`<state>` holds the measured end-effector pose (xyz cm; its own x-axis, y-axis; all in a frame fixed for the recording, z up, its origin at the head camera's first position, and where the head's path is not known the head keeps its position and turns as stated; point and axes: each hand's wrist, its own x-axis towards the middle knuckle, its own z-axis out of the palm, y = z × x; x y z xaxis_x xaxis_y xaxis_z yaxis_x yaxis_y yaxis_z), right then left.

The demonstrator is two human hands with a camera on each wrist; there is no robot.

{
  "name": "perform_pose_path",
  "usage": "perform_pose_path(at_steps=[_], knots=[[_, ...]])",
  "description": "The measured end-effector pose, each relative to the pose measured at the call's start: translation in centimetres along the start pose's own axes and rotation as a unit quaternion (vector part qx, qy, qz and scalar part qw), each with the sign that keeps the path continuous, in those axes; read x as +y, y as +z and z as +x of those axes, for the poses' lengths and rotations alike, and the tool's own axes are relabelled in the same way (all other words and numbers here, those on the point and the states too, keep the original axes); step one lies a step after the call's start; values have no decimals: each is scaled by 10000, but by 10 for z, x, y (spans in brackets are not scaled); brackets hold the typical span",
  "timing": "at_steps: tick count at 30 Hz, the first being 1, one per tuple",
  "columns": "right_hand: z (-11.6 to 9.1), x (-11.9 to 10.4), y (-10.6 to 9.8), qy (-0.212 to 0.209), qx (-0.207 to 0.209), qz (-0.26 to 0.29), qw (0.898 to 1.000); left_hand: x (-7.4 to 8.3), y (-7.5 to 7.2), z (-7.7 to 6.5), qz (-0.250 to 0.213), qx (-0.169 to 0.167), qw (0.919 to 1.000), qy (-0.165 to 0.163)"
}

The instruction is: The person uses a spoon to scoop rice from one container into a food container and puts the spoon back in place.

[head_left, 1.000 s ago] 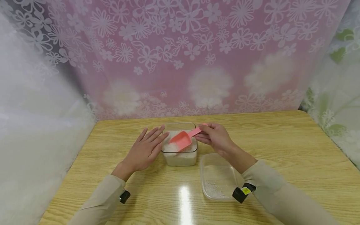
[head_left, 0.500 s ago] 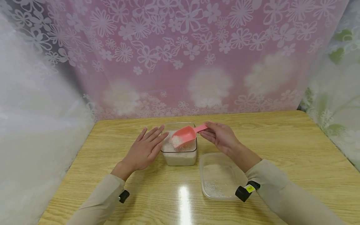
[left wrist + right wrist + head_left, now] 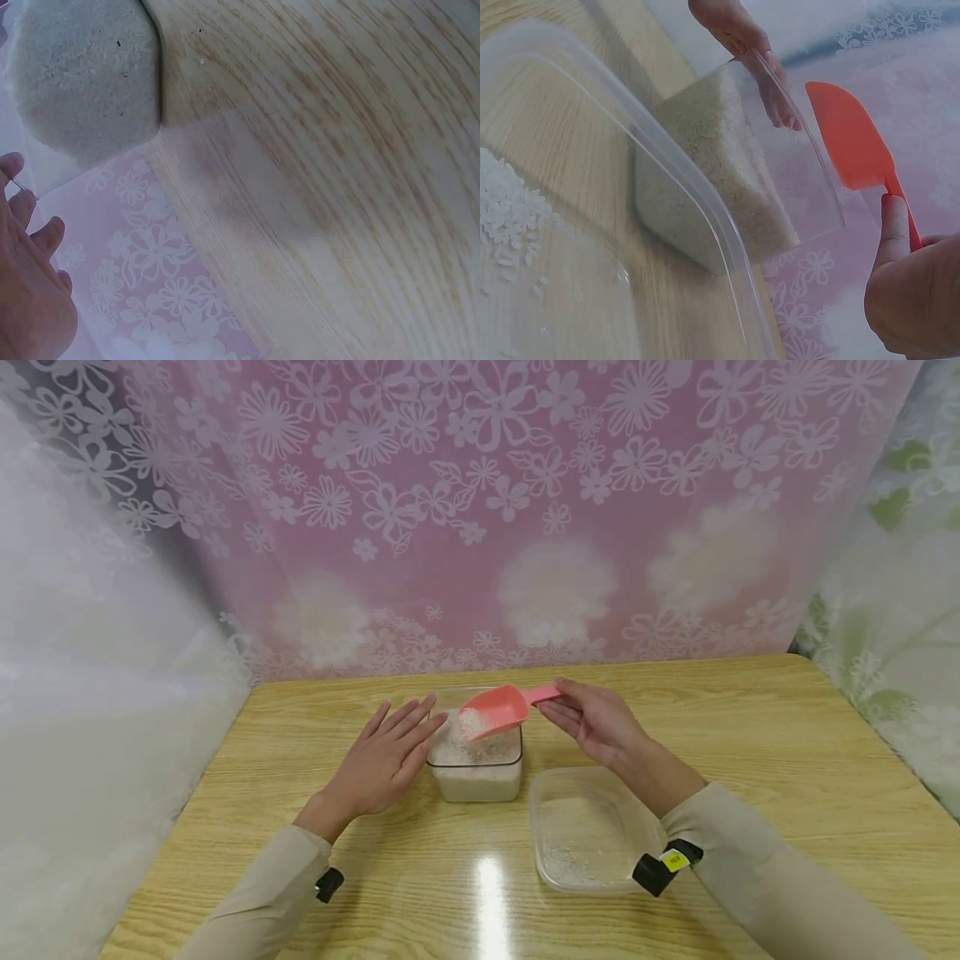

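Observation:
My right hand pinches the handle of a pink scoop. White rice lies toward the scoop's front lip. In the right wrist view the scoop hangs just above the rim of a clear square container. That container stands on the table, filled partway with rice. With fingers straight, my left hand rests against the container's left side; the left wrist view shows its fingertips by the container's edge.
A low clear plastic tub sits at the container's front right, under my right forearm. Some loose rice grains lie in it. The wooden table ends at a pink floral curtain behind.
The scoop has risen out of the container's rice, moving up and slightly right with rice in it. My right hand moved with it; the left hand stays at the container.

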<state>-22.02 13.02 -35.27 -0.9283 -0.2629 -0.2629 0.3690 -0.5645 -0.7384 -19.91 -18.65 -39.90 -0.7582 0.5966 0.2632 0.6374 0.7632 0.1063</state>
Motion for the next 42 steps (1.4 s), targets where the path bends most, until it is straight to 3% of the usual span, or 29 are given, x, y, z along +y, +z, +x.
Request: perform_pose_path(at_steps=[24, 42], knots=[[-44, -34, -40, 146, -412, 374, 9983, 0, -3, 0, 72, 84, 9999, 13], [-73, -19, -91, 169, -506, -14, 9986, 0, -3, 3, 356, 129, 9992, 119]])
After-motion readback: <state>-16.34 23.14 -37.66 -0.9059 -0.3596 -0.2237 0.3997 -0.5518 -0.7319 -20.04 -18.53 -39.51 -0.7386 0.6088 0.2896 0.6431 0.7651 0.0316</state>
